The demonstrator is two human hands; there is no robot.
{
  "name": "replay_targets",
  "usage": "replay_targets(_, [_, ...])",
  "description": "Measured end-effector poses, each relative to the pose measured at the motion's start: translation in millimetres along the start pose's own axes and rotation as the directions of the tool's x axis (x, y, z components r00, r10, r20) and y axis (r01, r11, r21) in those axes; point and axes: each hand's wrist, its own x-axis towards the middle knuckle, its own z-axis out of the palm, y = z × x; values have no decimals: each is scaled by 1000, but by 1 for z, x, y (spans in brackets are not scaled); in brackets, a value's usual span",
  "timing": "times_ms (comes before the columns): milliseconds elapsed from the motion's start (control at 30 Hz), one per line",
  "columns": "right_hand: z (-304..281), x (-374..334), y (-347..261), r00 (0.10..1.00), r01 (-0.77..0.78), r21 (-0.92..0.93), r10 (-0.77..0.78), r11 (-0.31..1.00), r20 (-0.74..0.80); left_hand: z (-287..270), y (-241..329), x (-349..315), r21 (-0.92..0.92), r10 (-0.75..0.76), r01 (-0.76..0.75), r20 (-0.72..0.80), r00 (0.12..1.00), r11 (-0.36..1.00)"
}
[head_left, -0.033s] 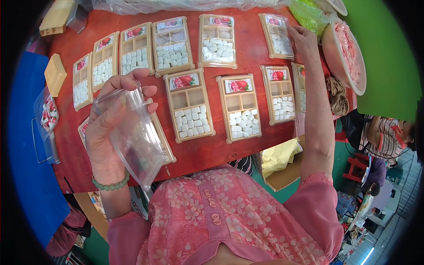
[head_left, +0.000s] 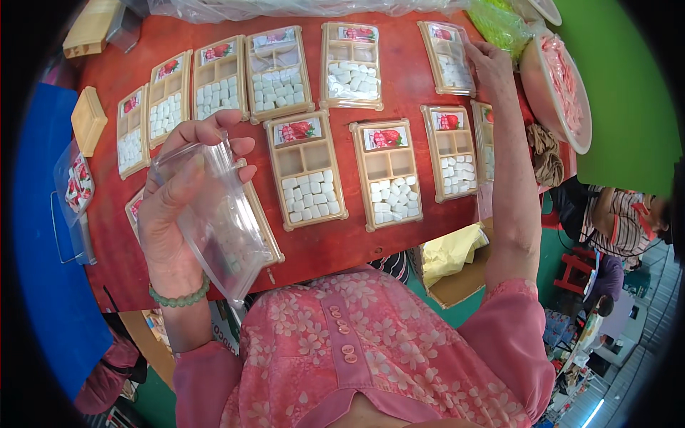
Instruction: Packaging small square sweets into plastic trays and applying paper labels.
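In my left hand (head_left: pixel 175 192) is a small stack of clear plastic lids (head_left: pixel 225 221), gripped between thumb and fingers and tilted over the table's near left. A green bead bracelet is on that wrist. My right hand (head_left: pixel 492 68) reaches to the far right, its fingers closed at the right edge of a clear lid (head_left: pixel 460 53) that lies over a compartment tray (head_left: pixel 444 89). More beige trays stand in rows, such as one near the middle (head_left: pixel 293 164) and one to its right (head_left: pixel 378 164). They hold white pillow-shaped pieces and a strawberry-printed card; some carry clear lids.
A white bowl (head_left: pixel 581 135) of pink-wrapped pieces stands at the right, beside a bag of green material (head_left: pixel 499 25). Clear plastic sheeting (head_left: pixel 307 7) lies along the far edge. A bin of printed cards (head_left: pixel 78 182) sits left. Below the table is a cardboard box (head_left: pixel 457 289).
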Motion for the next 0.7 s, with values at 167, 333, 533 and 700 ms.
replay_targets(167, [3,-1,2,994,66,-216,-82,974,-69,0,-1,2,-19,-16,16,2,1000,1000])
replay_targets(333, [4,-3,9,990,61,-418,-108,906,-89,1,-2,1,-31,-4,4,-6,1000,1000])
replay_targets(533, [8,-11,1,973,93,-512,-187,854,-134,2,1,-2,-38,31,-32,-31,999,999])
replay_targets(700, [7,-15,0,960,125,-568,-245,813,-139,-7,10,-2,-8,58,-59,-20,998,998])
